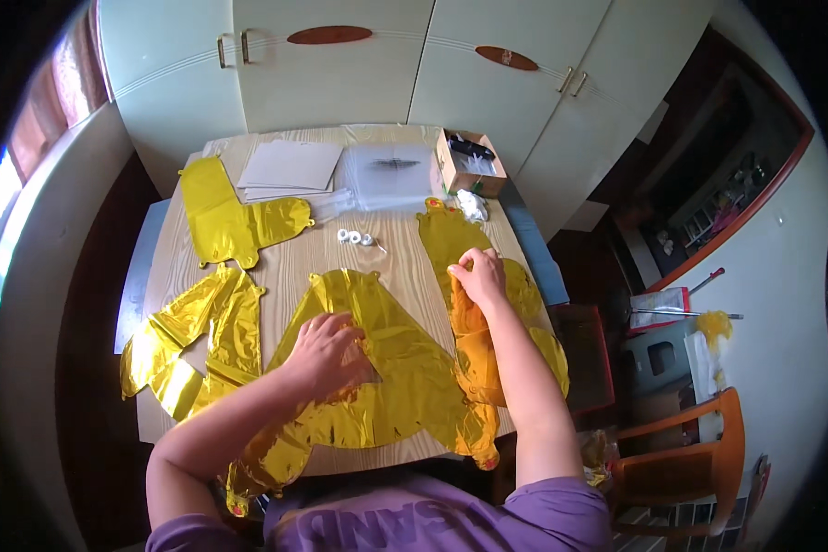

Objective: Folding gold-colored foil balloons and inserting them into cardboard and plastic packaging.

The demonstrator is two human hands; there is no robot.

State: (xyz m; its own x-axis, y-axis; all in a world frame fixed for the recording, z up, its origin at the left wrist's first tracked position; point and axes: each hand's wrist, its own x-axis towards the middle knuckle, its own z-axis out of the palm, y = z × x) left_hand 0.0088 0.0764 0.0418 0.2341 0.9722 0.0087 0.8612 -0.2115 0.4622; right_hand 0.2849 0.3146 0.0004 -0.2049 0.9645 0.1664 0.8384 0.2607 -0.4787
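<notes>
A large, flat gold foil balloon (400, 354) lies spread across the middle of the table in front of me. My left hand (327, 354) is over its left part, fingers curled down onto the foil, which looks creased there; the fingertips are partly hidden. To the right, my right hand (481, 278) pinches the upper edge of a folded, orange-looking foil strip (474, 354), which hangs toward the near edge. Beside and beyond that hand lies another gold foil balloon (446, 235). Two more flat gold foil balloons, one L-shaped (221, 216) and one crumpled and shiny (235, 322), lie at left.
Grey cards (290, 166) and clear plastic sleeves (391, 175) lie at the table's far side. A wooden box (471, 166) with a black item stands by a white crumpled piece (472, 206). Small white rolls (354, 237) sit mid-table. A wooden chair (681, 460) stands right.
</notes>
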